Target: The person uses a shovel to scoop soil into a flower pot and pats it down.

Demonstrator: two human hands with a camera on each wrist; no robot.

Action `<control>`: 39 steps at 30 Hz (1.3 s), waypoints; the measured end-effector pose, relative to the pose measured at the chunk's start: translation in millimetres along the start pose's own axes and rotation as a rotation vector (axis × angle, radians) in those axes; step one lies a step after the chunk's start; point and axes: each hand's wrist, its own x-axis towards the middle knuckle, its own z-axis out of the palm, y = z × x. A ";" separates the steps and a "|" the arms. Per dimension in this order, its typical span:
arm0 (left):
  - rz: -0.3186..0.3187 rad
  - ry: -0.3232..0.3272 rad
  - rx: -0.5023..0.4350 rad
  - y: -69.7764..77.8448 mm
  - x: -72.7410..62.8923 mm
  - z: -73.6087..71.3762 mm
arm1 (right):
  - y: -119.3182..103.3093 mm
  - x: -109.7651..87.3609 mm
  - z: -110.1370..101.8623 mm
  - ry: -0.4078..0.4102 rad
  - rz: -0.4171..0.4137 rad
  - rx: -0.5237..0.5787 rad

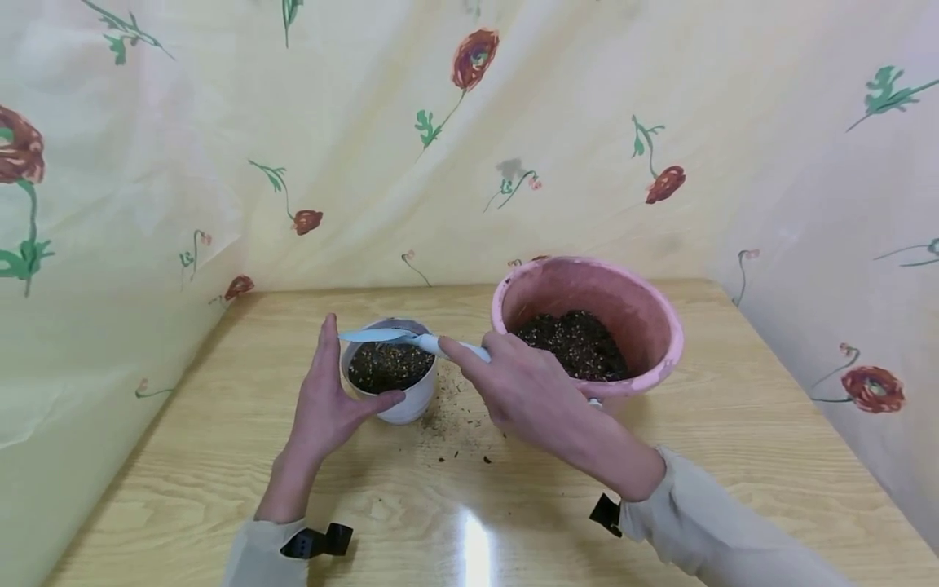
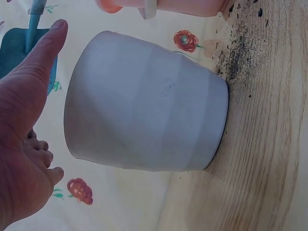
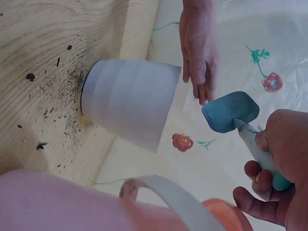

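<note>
A small blue garden trowel (image 3: 231, 111) is gripped by its handle in my right hand (image 1: 524, 391). Its blade hangs over the white flowerpot (image 1: 411, 405), which stands upright and holds dark soil (image 1: 389, 368). My left hand (image 1: 326, 399) is beside the pot's left rim, thumb and fingers spread apart. In the head view the trowel's tip meets the left fingers. The left wrist view shows the ribbed side of the pot, with the left hand next to its rim. Right of the pot, a large pink bucket (image 1: 663, 367) holds more dark soil (image 1: 579, 346).
Loose soil crumbs (image 1: 440, 420) lie scattered on the wooden table (image 1: 411, 505) around the white pot. A flowered cloth (image 1: 367, 147) hangs behind and at both sides. The bucket's handle (image 3: 178, 199) shows in the right wrist view.
</note>
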 end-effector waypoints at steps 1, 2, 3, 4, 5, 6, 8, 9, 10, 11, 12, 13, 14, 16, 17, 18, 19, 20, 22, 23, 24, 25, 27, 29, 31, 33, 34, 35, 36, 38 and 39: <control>-0.002 -0.001 0.000 0.7 -0.3 0.1 | 1.2 -0.9 -0.8 0.005 0.003 0.004; 0.000 -0.001 0.000 1.3 -0.5 0.1 | 2.3 -1.6 -1.9 0.008 0.008 0.006; 0.002 -0.002 -0.001 2.0 -0.5 0.2 | 3.6 -2.2 -2.9 0.012 0.011 0.006; 0.005 -0.003 -0.003 2.9 -0.6 0.0 | 5.0 -3.1 -4.0 0.018 0.014 0.007; 0.009 -0.004 -0.006 3.9 -0.6 -0.1 | 6.4 -4.1 -5.5 0.022 0.017 0.011; 0.013 -0.006 -0.009 4.7 -0.5 -0.1 | 7.8 -5.2 -7.1 0.025 0.021 0.015; 0.022 -0.012 -0.013 6.7 -0.1 0.2 | 10.6 -7.8 -11.0 0.030 0.030 0.020; 0.024 -0.017 -0.017 7.9 0.1 0.4 | 12.1 -9.3 -13.6 0.038 0.033 0.022; 0.027 -0.021 -0.019 9.2 0.3 1.2 | 14.1 -11.2 -16.2 0.044 0.037 0.029; 0.029 -0.024 -0.021 10.4 0.6 2.0 | 16.5 -12.9 -18.4 0.053 0.040 0.036; 0.031 -0.026 -0.022 11.7 0.9 2.7 | 18.8 -14.4 -20.9 0.064 0.043 0.040; 0.029 -0.029 -0.024 13.1 1.1 3.3 | 21.3 -15.9 -23.5 0.075 0.048 0.051; 0.026 -0.033 -0.027 14.4 1.2 4.0 | 24.0 -17.6 -26.1 0.091 0.053 0.070; 0.028 -0.037 -0.029 16.4 1.3 5.2 | 30.1 -21.6 -31.6 0.114 0.064 0.121; 0.026 -0.041 -0.029 17.0 1.3 5.9 | 33.4 -23.7 -34.6 0.121 0.072 0.156; 0.022 -0.047 -0.028 17.5 1.4 6.6 | 36.5 -26.0 -38.0 0.125 0.083 0.193; 0.021 -0.052 -0.025 17.6 1.4 7.3 | 39.8 -28.6 -41.4 0.128 0.095 0.224; 0.021 -0.055 -0.022 17.6 1.5 8.0 | 43.2 -31.2 -45.2 0.129 0.105 0.253; 0.017 -0.061 -0.016 17.1 1.5 9.3 | 49.7 -35.4 -53.0 0.128 0.128 0.300; 0.015 -0.063 -0.013 16.9 1.3 9.8 | 52.6 -37.1 -57.1 0.123 0.146 0.328; 0.015 -0.064 -0.011 16.7 1.5 10.1 | 55.0 -39.0 -61.1 0.121 0.167 0.340; 0.020 -0.064 -0.010 15.9 1.4 10.4 | 57.1 -40.8 -64.6 0.116 0.190 0.350; 0.028 -0.067 -0.013 14.8 1.0 10.6 | 59.8 -44.5 -70.6 0.110 0.242 0.379; 0.042 -0.070 -0.016 14.7 0.8 10.0 | 61.5 -49.4 -74.9 0.100 0.296 0.406; 0.064 -0.073 -0.023 15.5 0.9 8.9 | 63.2 -54.3 -77.7 0.092 0.338 0.420; 0.088 -0.079 -0.032 17.8 1.4 7.3 | 65.6 -58.8 -80.1 0.087 0.367 0.437; 0.105 -0.083 -0.032 19.5 1.9 6.4 | 67.1 -60.7 -81.3 0.088 0.374 0.445; 0.123 -0.089 -0.031 21.4 2.5 5.5 | 68.6 -62.4 -82.5 0.088 0.382 0.451; 0.138 -0.098 -0.027 23.5 3.0 4.7 | 70.3 -64.1 -83.8 0.089 0.389 0.458; 0.167 -0.124 -0.017 28.2 3.8 3.1 | 73.7 -67.7 -86.4 0.092 0.405 0.460; 0.178 -0.141 -0.010 30.5 4.1 2.5 | 75.5 -69.7 -87.6 0.093 0.419 0.461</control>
